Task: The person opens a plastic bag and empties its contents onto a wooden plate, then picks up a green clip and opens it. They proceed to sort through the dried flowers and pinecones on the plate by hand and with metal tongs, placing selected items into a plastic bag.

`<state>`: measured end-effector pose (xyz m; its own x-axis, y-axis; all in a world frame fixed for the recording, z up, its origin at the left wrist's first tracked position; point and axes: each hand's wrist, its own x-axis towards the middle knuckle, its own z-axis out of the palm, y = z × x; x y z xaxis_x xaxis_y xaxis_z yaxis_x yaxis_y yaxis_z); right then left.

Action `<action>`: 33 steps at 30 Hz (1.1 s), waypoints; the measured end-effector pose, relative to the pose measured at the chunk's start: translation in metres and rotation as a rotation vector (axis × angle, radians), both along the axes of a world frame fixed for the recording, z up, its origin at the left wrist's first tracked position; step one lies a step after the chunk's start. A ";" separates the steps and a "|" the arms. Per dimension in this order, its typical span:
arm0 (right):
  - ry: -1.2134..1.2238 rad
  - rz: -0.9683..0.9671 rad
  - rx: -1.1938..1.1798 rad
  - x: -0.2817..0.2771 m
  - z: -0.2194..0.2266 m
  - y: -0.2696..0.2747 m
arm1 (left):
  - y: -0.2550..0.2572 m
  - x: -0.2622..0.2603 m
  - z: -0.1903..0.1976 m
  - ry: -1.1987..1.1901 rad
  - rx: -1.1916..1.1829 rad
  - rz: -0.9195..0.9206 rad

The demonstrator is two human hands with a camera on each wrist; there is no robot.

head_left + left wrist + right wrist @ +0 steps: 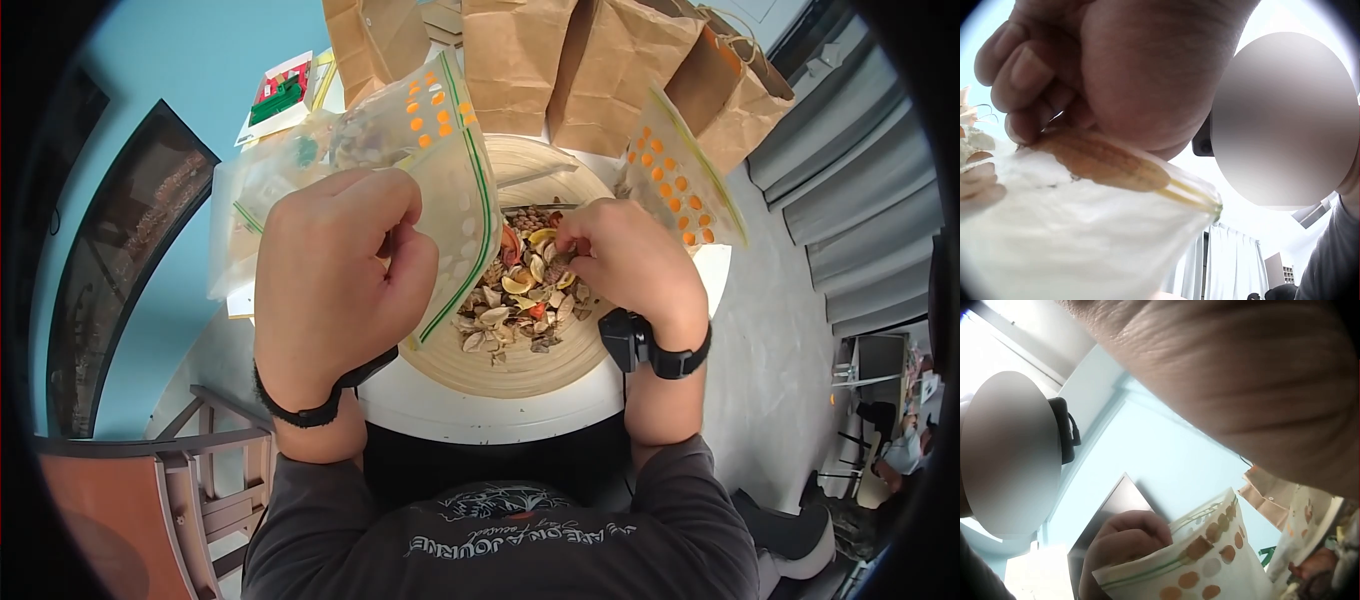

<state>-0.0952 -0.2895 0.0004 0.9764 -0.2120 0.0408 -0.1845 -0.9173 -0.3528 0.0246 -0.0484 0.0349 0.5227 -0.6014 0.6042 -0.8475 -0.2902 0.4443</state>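
Observation:
My left hand (345, 275) has its fingers curled round the edge of a clear zip bag (455, 205) with orange dots and a green seal. The right wrist view shows the same left hand (1125, 544) gripping the rim of that bag (1229, 575). In the left wrist view the left hand's (1116, 69) curled fingers lie against the bag (1085, 231). On a round woven tray (450, 370) lies a heap of dried pieces (520, 290), red, yellow and brown. My right hand (635, 260) reaches into the heap with bent fingers; whether they pinch a piece is hidden.
Several brown paper bags (515, 65) stand along the table's far side. Another orange-dotted zip bag (675, 185) is right of the tray. A box with red and green packets (280, 95) lies far left. The white table (440, 420) has a rounded near edge; a chair (215, 480) stands at left.

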 end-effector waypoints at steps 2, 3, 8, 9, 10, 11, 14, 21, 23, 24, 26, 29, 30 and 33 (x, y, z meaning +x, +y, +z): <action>0.027 0.023 0.047 0.004 -0.004 -0.001 | 0.000 0.000 0.000 0.005 -0.004 0.002; 0.027 0.025 0.046 0.003 -0.004 -0.002 | 0.001 -0.001 0.000 -0.004 0.012 0.005; -0.111 0.084 0.127 -0.003 0.008 0.000 | -0.001 0.001 -0.003 -0.041 0.034 -0.019; -0.115 0.084 0.127 -0.005 0.012 0.003 | -0.001 0.001 -0.004 -0.031 0.038 -0.047; -0.186 0.067 0.215 -0.008 0.016 0.008 | 0.000 0.001 -0.005 -0.022 0.043 -0.074; -0.257 0.050 0.303 -0.010 0.020 0.012 | -0.001 0.001 -0.005 -0.026 0.045 -0.073; -0.387 0.075 0.404 -0.019 0.029 0.029 | -0.002 0.000 -0.004 -0.088 0.129 -0.101; -0.551 0.113 0.403 -0.014 0.023 0.048 | -0.005 -0.005 -0.001 -0.157 0.220 -0.195; -0.542 0.146 0.387 -0.012 0.022 0.048 | -0.006 -0.005 -0.002 -0.161 0.215 -0.202; -0.545 0.145 0.389 -0.012 0.023 0.049 | -0.006 -0.004 -0.004 -0.151 0.207 -0.206; -0.530 0.134 0.432 -0.012 0.026 0.051 | -0.006 -0.003 -0.004 -0.143 0.199 -0.209; -0.569 0.128 0.475 -0.010 0.024 0.051 | -0.005 -0.003 -0.003 -0.149 0.194 -0.218; -0.570 0.129 0.475 -0.009 0.023 0.050 | -0.005 -0.004 -0.003 -0.149 0.187 -0.222; -0.566 0.184 0.448 -0.006 0.022 0.045 | -0.005 -0.003 -0.002 -0.163 0.180 -0.239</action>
